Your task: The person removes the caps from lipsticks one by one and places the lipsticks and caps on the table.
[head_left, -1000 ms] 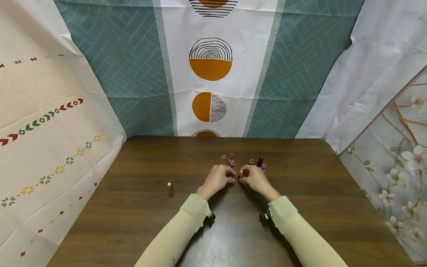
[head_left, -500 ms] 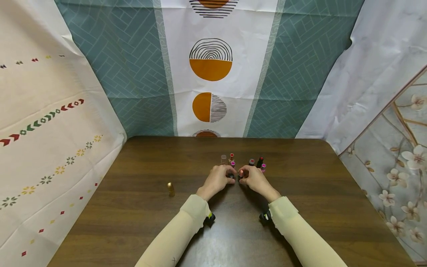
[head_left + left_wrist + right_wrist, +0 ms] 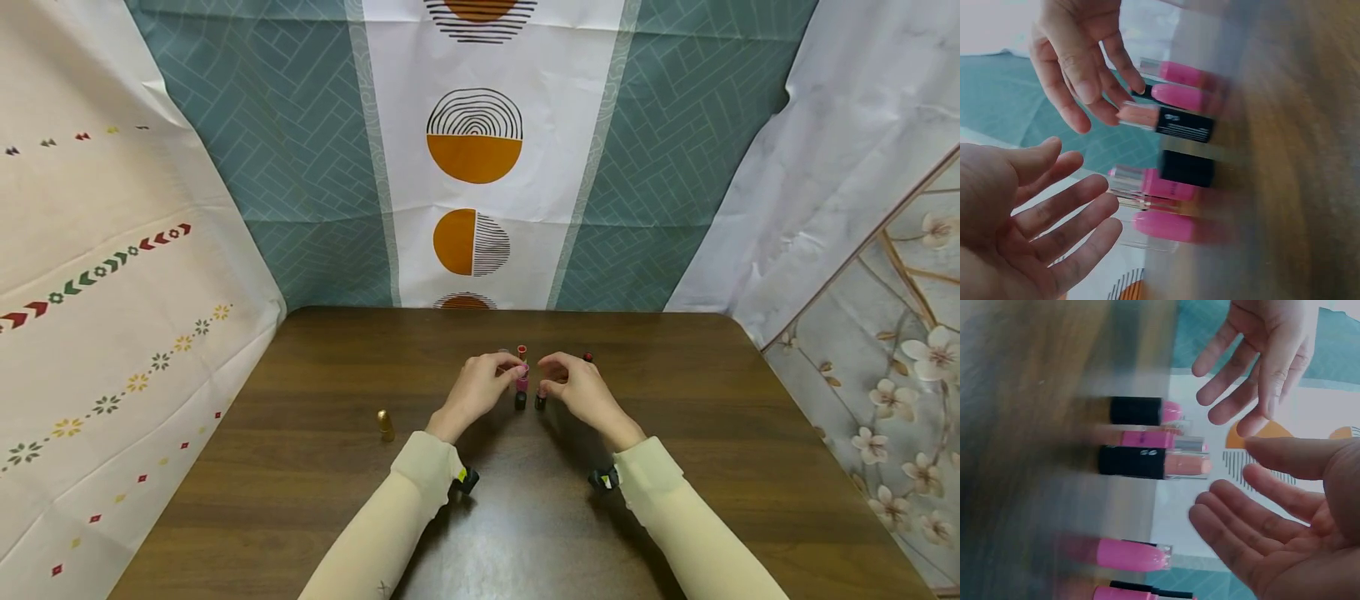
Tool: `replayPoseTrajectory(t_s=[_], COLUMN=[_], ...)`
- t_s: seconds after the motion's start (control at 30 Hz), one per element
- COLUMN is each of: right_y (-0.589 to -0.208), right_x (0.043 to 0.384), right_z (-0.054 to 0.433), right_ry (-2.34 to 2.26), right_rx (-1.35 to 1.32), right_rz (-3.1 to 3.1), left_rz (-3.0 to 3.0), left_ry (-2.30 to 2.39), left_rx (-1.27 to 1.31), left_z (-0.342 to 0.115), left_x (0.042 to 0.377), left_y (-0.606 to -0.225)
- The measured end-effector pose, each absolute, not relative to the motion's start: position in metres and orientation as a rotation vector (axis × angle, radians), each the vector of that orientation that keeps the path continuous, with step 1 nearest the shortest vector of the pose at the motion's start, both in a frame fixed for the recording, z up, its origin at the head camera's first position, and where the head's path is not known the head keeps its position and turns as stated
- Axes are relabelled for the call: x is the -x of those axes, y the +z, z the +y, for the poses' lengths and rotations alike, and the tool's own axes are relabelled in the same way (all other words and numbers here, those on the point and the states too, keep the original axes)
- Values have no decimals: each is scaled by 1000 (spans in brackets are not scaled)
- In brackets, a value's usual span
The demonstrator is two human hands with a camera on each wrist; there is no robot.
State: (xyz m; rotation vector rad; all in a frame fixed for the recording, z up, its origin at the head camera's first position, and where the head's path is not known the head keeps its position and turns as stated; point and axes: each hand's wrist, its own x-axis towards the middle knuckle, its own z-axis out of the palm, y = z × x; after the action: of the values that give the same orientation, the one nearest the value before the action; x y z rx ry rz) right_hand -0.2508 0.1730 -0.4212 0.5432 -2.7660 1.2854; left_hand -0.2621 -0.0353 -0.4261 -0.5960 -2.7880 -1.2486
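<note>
In the head view my left hand [image 3: 480, 385] and right hand [image 3: 585, 390] hover with fingers spread above small cosmetics on the table. A lipstick [image 3: 1185, 124] with a peach bullet and black base stands upright, nearest my right fingers, which hold nothing. Beside it is a short black cap [image 3: 1186, 169], upright and apart from the lipstick. A pink lipstick tube [image 3: 1147, 439] with a silver collar stands behind the cap, close to my left fingertips. Rounded pink caps [image 3: 1163, 226] stand on both sides. The right hand hides part of the right-hand group in the head view.
A gold tube [image 3: 386, 426] stands alone on the left of the brown wooden table [image 3: 337, 500]. Behind the left group shows a red-tipped lipstick [image 3: 522, 352]. A dark red-topped item [image 3: 588, 357] peeks over my right hand. Patterned cloths [image 3: 472, 167] hang behind the table.
Both hands have come off the black cap and the peach lipstick, which stay standing. The left hand has shifted up and left, the right hand slightly up and right, with fingers opened.
</note>
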Motion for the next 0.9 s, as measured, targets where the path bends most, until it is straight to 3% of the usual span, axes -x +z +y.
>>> replayPoseTrajectory(t_s=[0.9], right_y=[-411], right_x=[247], right_z=[159], right_ry=[1697], right_rx=[-676], right_rz=[-2548], left_rz=[-2739], left_ry=[-1146], left_rx=[492], left_z=[-75], left_x=[257], left_y=[-390])
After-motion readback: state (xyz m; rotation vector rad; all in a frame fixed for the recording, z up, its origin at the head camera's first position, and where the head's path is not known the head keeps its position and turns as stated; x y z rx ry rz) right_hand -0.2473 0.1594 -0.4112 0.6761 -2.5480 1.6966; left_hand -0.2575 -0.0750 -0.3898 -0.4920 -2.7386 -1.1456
